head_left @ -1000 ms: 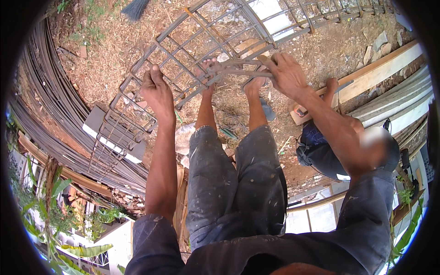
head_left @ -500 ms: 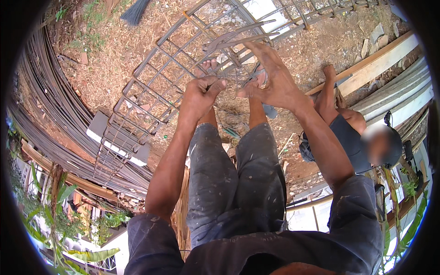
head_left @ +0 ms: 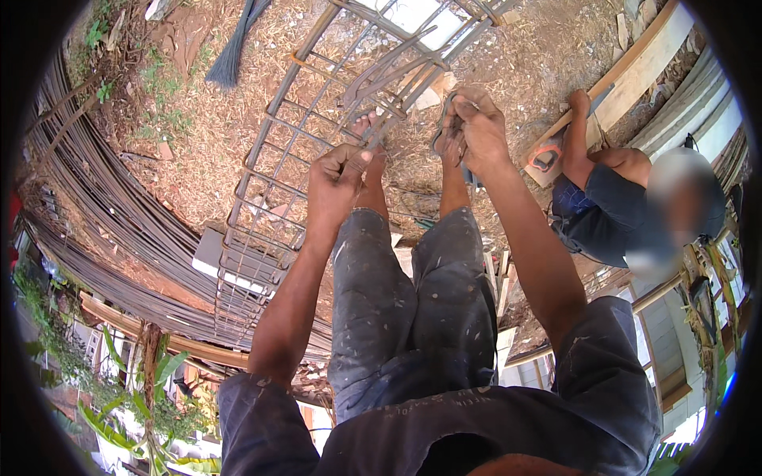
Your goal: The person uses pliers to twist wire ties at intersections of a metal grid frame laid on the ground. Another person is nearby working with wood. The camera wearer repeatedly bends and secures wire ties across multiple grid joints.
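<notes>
The left hand (head_left: 337,184) is clenched round a bent steel rod (head_left: 389,87) that runs up toward one o'clock over the long steel cage (head_left: 274,206), which lies on the straw-strewn ground (head_left: 198,119) stretching from seven to one o'clock. The right hand (head_left: 476,127) grips a dark tool (head_left: 443,135) at twelve o'clock, fingers wrapped tight. If the rod springs loose it could whip back at the hands or bare feet (head_left: 369,131); the other person's arm (head_left: 583,135) at two o'clock is near enough to be struck.

Left hand (head_left: 337,178) moved inward off cage edge, right hand (head_left: 476,127) drawn closer
</notes>
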`<state>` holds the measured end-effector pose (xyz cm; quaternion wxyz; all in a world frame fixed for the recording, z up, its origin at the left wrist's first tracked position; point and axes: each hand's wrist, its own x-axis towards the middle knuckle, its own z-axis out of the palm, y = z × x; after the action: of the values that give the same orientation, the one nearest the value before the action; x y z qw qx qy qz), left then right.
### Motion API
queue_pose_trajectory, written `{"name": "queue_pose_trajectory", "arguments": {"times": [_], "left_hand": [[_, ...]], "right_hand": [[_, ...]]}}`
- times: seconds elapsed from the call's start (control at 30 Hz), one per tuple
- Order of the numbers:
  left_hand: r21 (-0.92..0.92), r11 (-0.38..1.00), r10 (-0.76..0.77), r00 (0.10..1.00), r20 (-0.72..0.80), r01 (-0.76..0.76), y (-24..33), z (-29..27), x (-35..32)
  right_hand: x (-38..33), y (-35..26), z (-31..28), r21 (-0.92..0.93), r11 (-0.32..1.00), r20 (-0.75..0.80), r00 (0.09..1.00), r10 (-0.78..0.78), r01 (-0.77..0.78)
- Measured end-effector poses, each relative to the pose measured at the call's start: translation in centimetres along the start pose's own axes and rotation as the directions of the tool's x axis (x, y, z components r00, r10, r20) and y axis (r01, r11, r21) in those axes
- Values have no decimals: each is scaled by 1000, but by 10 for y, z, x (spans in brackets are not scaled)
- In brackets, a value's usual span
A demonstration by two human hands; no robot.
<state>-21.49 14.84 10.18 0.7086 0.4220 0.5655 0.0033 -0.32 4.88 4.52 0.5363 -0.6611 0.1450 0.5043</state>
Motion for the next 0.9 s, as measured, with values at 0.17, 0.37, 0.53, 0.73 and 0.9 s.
{"name": "queue_pose_trajectory", "arguments": {"times": [0.17,0.37,0.53,0.73,0.9], "left_hand": [[187,982,1,998,63,-12,-2,10,6],[365,887,181,941,286,-282,28,29,30],[400,905,57,974,219,-143,88,67,50],[706,551,-117,797,593,-445,128,83,73],[698,496,226,853,471,-516,131,146,150]], "right_hand": [[-35,71,-70,-29,967,-302,924,235,-255],[-97,12,-39,-975,119,80,800,-595,187],[-78,-12,-13,-742,516,290,899,-328,427],[-52,-26,-48,-347,844,326,896,-301,410],[24,-3,-90,-71,986,-211,964,-160,148]]}}
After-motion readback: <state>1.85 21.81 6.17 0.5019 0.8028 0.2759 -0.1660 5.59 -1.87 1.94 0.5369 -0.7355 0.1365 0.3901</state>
